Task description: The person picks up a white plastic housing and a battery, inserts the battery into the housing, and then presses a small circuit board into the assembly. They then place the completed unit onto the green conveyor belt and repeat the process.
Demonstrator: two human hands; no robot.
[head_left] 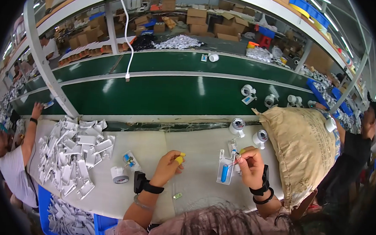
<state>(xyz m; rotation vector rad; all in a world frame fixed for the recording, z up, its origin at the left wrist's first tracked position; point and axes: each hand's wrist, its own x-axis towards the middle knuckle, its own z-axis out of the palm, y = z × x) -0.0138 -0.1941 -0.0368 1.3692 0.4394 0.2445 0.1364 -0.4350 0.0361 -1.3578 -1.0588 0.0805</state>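
My right hand (252,167) pinches the edge of a white plastic housing (219,178), above the bench in front of me. A blue cylindrical battery (224,173) lies in the housing, and thin red wires run from it to my fingertips. What exactly sits between those fingers is partly hidden. To the left, my left hand (167,169) hovers with thumb and forefinger apart and nothing visible in them; yellow finger covers show on the tips. A small green circuit board (177,196) lies below it. Beyond the right hand stand two round white lamp heads (237,126), (260,138).
White plastic housings (73,152) are heaped at left, above a blue bin (44,205) of similar parts. Nearby lie another wired housing (130,160) and lamp head (119,175). A tan sack (303,145) bulges at right. A green conveyor (155,92) runs behind; co-workers flank me.
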